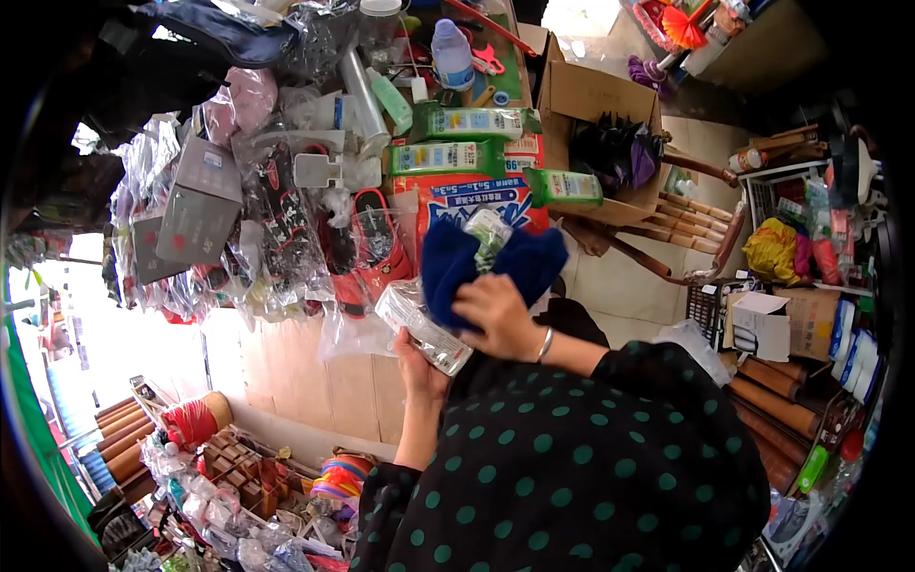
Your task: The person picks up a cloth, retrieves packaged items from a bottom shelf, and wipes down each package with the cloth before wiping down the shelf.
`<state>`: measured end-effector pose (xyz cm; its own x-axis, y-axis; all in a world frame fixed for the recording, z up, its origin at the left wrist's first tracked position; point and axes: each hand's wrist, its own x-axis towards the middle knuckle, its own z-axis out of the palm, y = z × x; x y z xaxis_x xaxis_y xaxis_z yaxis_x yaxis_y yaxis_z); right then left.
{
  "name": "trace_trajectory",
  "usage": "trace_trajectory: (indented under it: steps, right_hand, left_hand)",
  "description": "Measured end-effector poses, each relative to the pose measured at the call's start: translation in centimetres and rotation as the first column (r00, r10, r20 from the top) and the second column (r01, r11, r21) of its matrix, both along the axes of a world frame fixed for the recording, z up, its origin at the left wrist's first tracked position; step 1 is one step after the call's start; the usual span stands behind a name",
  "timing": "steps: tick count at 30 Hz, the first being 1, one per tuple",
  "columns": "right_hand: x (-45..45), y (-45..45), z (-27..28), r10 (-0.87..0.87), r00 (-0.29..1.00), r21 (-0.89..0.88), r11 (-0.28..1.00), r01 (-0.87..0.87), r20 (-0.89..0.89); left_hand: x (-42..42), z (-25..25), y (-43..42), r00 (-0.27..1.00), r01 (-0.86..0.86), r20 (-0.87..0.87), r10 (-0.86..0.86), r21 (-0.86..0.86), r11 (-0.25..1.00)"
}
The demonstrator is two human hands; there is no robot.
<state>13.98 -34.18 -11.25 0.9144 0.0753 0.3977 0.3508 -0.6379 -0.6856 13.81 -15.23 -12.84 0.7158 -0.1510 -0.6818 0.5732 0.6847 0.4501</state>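
Observation:
My left hand (419, 367) is closed around the lower end of a pale, clear-wrapped packet (424, 329), which slants up and to the left. My right hand (498, 315), with a silver bangle at its wrist, grips a dark blue cloth (453, 262) from above, beside the packet. A small green and white packet (489, 234) shows among the folds of the cloth. Just beyond lies a red and blue printed sheet (477, 195) with green packs (443, 157) on and around it.
Red shoes (378, 238) in plastic and grey boxes (198, 205) sit left of the sheet. A water bottle (452, 55) stands farther back. An open carton (620, 105) and a wooden chair (701, 224) are at the right, near a basket shelf (762, 205).

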Motion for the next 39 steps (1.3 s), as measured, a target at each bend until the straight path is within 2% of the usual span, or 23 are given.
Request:
trace_trajectory:
  steps: [1,2,5,7,9,11,12,14,15,17,19,20,21,22,23,25,27,28,31,33,35,37,39]
  right_hand:
    - [-0.8,0.6,0.3,0.037,0.999,0.003,0.999,-0.037,0.038]
    - [-0.3,-0.4,-1.3,0.079,0.997,0.032,0.996,-0.079,0.004]
    - [0.7,-4.1,-4.8,0.036,0.999,-0.238,0.971,-0.034,0.002]
    - [1.3,-6.5,-5.8,-0.152,0.985,-0.310,0.943,0.118,-0.087]
    - [2.0,-8.0,-8.1,-0.354,0.924,-0.261,0.914,0.310,-0.142]
    - [1.7,-7.9,-7.8,-0.403,0.907,-0.210,0.904,0.372,-0.127]
    - [0.7,-6.6,-5.7,-0.247,0.965,-0.113,0.965,0.236,-0.093]
    - [-1.5,-3.0,-1.2,0.068,0.997,0.044,0.997,-0.066,-0.040]
    - [-2.1,-1.6,0.2,0.220,0.975,0.109,0.970,-0.217,-0.018]
    - [-0.9,-1.7,-1.3,0.172,0.985,0.163,0.972,-0.169,-0.001]
    - [0.0,-3.7,-5.8,0.007,0.998,0.084,0.996,-0.002,-0.055]
    - [0.6,-5.5,-7.3,-0.091,0.995,-0.082,0.993,0.086,-0.051]
    - [0.9,-7.1,-8.6,-0.217,0.964,-0.082,0.975,0.207,-0.151]
    - [1.1,-8.4,-10.4,-0.348,0.917,-0.126,0.936,0.328,-0.195]
    - [1.2,-9.5,-10.1,-0.362,0.888,-0.126,0.932,0.339,-0.285]
    - [1.0,-10.4,-9.4,-0.333,0.886,-0.063,0.941,0.331,-0.324]
    - [0.9,-8.6,-6.3,-0.326,0.922,0.131,0.925,0.357,-0.210]
    - [0.6,-7.1,-3.3,-0.219,0.963,0.206,0.946,0.249,-0.158]
    - [-0.3,-3.4,-3.0,0.056,0.997,-0.063,0.996,-0.060,-0.055]
    - [0.4,-4.4,-5.7,-0.025,0.999,-0.201,0.979,0.016,-0.040]
    - [1.1,-6.1,-7.6,-0.140,0.985,-0.216,0.969,0.116,-0.100]
    - [1.8,-7.0,-7.6,-0.168,0.983,-0.266,0.953,0.144,-0.068]
    - [2.6,-8.3,-10.1,-0.404,0.886,-0.231,0.906,0.354,-0.227]
  left_hand:
    - [0.2,0.4,-0.2,1.000,0.016,-0.008,-0.016,-0.040,0.999]
    - [0.0,-0.1,0.6,0.998,0.041,0.066,-0.014,-0.424,0.905]
    - [-0.1,-0.3,1.5,0.999,-0.051,-0.025,0.045,-0.324,0.945]
    - [-0.2,-0.4,1.4,0.999,-0.036,0.001,0.039,-0.376,0.926]
    - [-0.3,-0.3,0.9,0.998,0.011,0.062,0.019,-0.447,0.895]
    - [0.4,-0.7,0.7,0.993,0.046,0.118,0.016,-0.501,0.864]
    - [0.5,-0.6,0.4,0.992,0.041,0.127,0.029,-0.517,0.855]
    - [0.2,-0.6,-0.1,0.986,0.066,0.164,0.030,-0.550,0.833]
    - [0.6,-0.8,0.1,0.989,-0.146,-0.088,0.116,-0.567,0.810]
    - [0.8,-0.4,0.8,0.998,-0.010,0.046,0.039,-0.526,0.851]
    - [0.7,0.6,1.1,0.999,-0.012,0.031,0.029,-0.450,0.893]
    - [0.9,0.8,1.0,0.999,-0.018,0.023,0.029,-0.383,0.924]
    - [0.8,0.6,1.0,0.999,-0.016,0.027,0.029,-0.384,0.923]
    - [0.7,0.1,1.1,0.998,-0.010,0.056,0.043,-0.492,0.871]
    - [0.7,0.0,1.0,0.995,0.000,0.083,0.062,-0.594,0.805]
    - [1.3,0.3,1.4,0.994,-0.076,0.020,0.107,-0.574,0.816]
    - [1.7,0.1,1.8,0.995,-0.030,0.068,0.072,-0.484,0.874]
    - [1.8,0.7,1.1,0.995,-0.030,0.073,0.073,-0.471,0.882]
    - [1.5,-0.3,1.3,0.998,-0.045,0.020,0.067,-0.550,0.834]
    - [1.3,-0.4,2.1,0.996,-0.002,0.080,0.050,-0.515,0.857]
    - [0.8,-0.7,2.8,0.994,0.004,0.097,0.043,-0.439,0.898]
    - [0.4,-1.3,3.2,0.994,0.001,0.098,0.054,-0.492,0.870]
    - [0.3,-1.1,2.9,0.992,-0.006,0.115,0.059,-0.414,0.910]
